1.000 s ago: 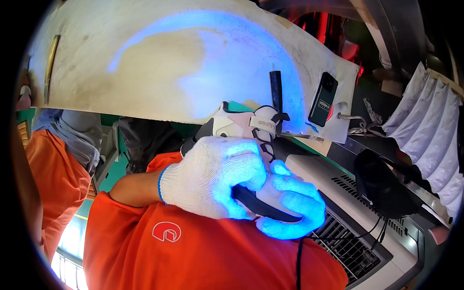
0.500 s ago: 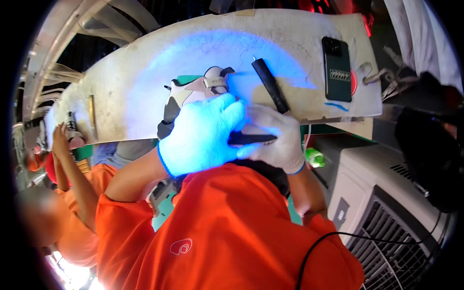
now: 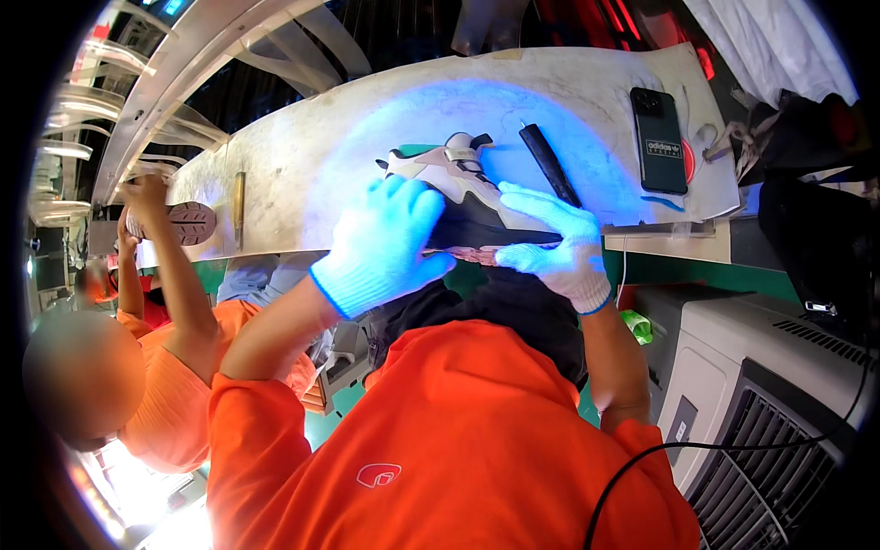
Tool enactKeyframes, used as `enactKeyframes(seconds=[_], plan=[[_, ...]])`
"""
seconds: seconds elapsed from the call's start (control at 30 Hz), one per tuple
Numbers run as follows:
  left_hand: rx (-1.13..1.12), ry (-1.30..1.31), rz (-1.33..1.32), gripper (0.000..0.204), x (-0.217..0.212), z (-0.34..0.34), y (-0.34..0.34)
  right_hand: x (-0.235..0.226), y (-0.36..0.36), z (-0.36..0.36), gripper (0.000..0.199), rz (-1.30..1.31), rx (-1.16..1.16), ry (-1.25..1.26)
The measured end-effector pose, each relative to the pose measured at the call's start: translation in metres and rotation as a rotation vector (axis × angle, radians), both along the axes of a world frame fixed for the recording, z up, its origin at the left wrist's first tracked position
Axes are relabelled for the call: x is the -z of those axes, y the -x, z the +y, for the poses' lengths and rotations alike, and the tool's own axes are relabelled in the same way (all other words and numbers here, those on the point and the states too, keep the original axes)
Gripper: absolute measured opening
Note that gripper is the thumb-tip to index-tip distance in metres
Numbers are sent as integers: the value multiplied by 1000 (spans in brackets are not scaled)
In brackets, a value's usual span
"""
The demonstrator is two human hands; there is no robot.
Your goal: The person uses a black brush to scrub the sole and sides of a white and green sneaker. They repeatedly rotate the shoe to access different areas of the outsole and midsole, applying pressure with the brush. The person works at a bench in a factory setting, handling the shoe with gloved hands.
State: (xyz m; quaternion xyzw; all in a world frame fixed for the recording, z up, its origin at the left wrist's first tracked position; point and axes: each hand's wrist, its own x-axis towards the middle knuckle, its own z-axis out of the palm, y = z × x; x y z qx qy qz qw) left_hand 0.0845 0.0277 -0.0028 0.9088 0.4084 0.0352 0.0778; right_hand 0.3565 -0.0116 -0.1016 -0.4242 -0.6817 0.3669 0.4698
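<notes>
Between my two gloved hands, at the near edge of the table [image 3: 284, 206], is a sneaker [image 3: 486, 206] with a pale upper, dark sides and a green lining. Its dark lower side and a strip of pinkish outsole face me. My left hand [image 3: 380, 247] grips one end, fingers over the upper and thumb along the bottom. At the other end, my right hand [image 3: 561, 246] has its fingers stretched along the upper and its thumb below, holding the shoe between them. Blue light falls over the gloves and shoe. Just beyond the right hand lies a black-handled tool [image 3: 548, 165] with a thin tip.
A dark phone [image 3: 660, 137] and a blue strip [image 3: 662, 203] lie at the table's right. A slim yellowish stick [image 3: 239, 209] lies at left, where a co-worker in orange holds another shoe [image 3: 191, 223]. A grey machine [image 3: 715, 367] stands at right, with a black cable [image 3: 697, 446] before it.
My hands have moved apart along the shoe, and its lower side now shows between them. My whole view has shifted, and the co-worker has lifted a shoe with its sole showing.
</notes>
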Motion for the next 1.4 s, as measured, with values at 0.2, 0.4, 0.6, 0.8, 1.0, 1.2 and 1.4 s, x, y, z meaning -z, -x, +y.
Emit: enactKeyframes(seconds=[0.2, 0.4, 0.6, 0.8, 1.0, 1.2, 1.4], plan=[[17, 27, -183, 47, 17, 13, -9, -8, -2, -2, 74, 25, -5, 99], [-67, 257, -120, 45, 12, 28, -9, -37, 10, -1, 71, -244, 33, -35], [-94, 398, -109, 48, 6, 40, -10, -41, 23, 5, 65, -269, 123, -116], [-123, 479, -88, 49, -6, 49, -12, -61, 18, 17, 78, -285, 1, 216], [-33, 477, -96, 43, -10, 56, -13, -75, 48, 45, 71, -503, -28, 425], [52, 594, -555, 43, 18, 62, 14, -76, 50, 56, 57, -691, 32, 391], [-517, 658, -1213, 45, 83, 58, 97, -45, 57, 2, 43, -408, 546, -3]])
